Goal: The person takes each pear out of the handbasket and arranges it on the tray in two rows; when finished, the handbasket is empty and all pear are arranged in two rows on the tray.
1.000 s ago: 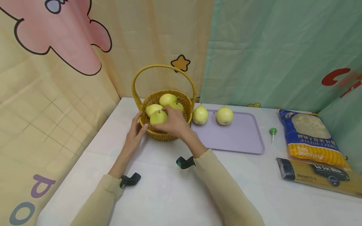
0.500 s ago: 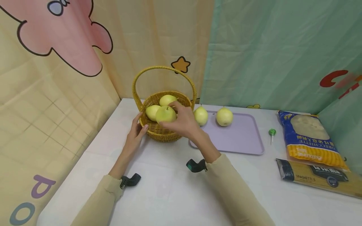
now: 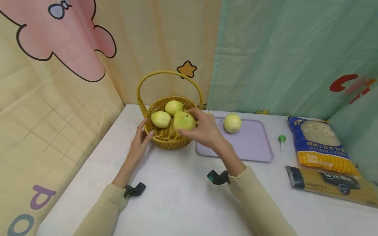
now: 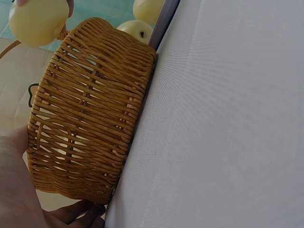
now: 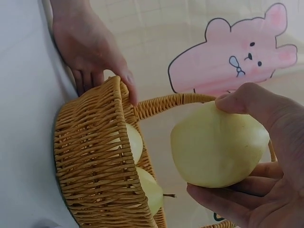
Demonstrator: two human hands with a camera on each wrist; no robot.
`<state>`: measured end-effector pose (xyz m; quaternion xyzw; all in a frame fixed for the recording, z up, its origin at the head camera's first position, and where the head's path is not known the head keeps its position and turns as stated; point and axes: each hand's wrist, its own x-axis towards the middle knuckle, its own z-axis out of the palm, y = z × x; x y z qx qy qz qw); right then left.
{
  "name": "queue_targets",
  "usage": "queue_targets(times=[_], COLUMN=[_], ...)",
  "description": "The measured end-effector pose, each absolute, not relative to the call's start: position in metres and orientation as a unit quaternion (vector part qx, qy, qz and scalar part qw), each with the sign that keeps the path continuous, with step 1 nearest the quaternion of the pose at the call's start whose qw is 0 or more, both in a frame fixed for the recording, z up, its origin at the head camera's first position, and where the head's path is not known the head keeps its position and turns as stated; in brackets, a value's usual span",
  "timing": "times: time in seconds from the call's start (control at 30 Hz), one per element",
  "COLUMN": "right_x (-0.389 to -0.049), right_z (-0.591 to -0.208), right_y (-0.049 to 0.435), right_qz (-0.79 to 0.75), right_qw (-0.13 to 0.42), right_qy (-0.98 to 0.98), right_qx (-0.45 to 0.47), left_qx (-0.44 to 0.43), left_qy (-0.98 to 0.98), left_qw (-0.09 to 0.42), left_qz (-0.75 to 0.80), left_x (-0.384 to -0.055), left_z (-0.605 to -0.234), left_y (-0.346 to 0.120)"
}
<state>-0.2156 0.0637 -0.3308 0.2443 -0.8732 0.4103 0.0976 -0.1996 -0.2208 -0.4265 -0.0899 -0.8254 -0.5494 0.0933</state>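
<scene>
A yellow-green pear (image 3: 184,122) is in my right hand (image 3: 206,129), pinched between thumb and fingers above the right side of the wicker basket (image 3: 168,144). In the right wrist view the held pear (image 5: 216,147) hangs clear of the rim. My left hand (image 3: 138,141) grips the basket's left side, its thumb at the rim and its fingers against the outer wall. Inside the basket lie a pear (image 3: 160,119) at the left and another pear (image 3: 173,107) at the back. What lies behind the held pear is hidden.
A lilac tray (image 3: 251,144) right of the basket bears a pear (image 3: 232,123); a second one there is mostly behind my right hand. Farther right are a green lollipop (image 3: 282,139), a bag of orecchiette (image 3: 322,141) and a spaghetti pack (image 3: 330,185). Curtains close off the back.
My right hand has lifted the pear from the basket's front and carried it up and right, toward the tray side. The left hand has stayed on the basket.
</scene>
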Motion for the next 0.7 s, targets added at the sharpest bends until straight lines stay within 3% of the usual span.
queue_targets(times=[0.1,0.27,0.7], right_x=[-0.213,-0.212,-0.218], right_z=[-0.333,-0.335,-0.329], right_y=[0.07,0.082,0.115], right_qz=[0.416,0.438,0.445], right_qw=[0.088,0.073,0.096], right_qy=[-0.872,-0.869,-0.876], right_qx=[0.241,0.219,0.161], left_qx=[-0.089,-0.089,-0.089], left_qy=[-0.824,-0.82,-0.82], left_qw=[0.087,0.097,0.104], left_qz=[-0.553,-0.557,-0.555], left_x=[-0.194,-0.206,-0.213], left_z=[-0.419,-0.438,-0.453], left_y=[-0.218,-0.224,-0.229])
